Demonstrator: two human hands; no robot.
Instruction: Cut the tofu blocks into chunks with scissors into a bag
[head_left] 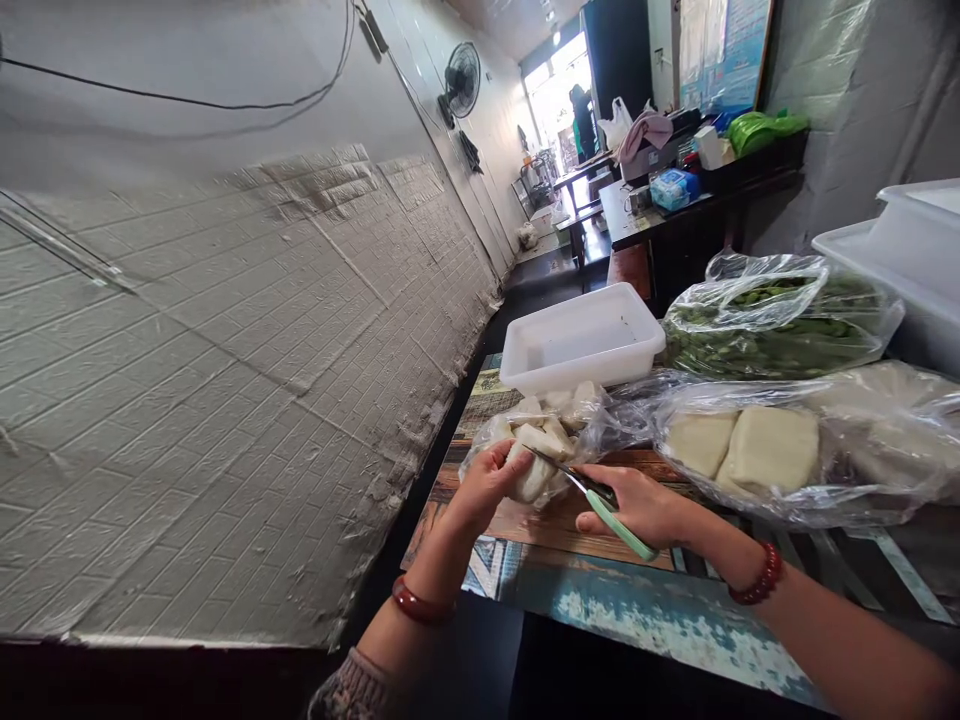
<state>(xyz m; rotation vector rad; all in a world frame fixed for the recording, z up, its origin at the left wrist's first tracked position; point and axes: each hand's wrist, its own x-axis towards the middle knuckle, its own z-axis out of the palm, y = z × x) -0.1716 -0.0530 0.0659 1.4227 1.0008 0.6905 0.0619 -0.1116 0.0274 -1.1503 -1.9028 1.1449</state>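
Observation:
My left hand [487, 485] is closed on a pale off-white block [532, 480] that looks like tofu or dough. It is held over a clear plastic bag [487, 435] with several similar pieces [585, 400] in it. In my right hand [637, 505] is a pair of scissors [619, 520] with light green handles. Their blades reach left to the block's upper edge, and whether they cut into it I cannot tell. To the right, another clear bag [847, 490] holds larger pale blocks [776, 447].
A white plastic tub [581, 345] stands behind the pieces. Beyond the blocks lies a bag of green vegetables [765, 335], with white containers [915, 230] at the far right. A brick-patterned wall [247, 400] runs along the left. Farther back, a table [622, 222] carries assorted items.

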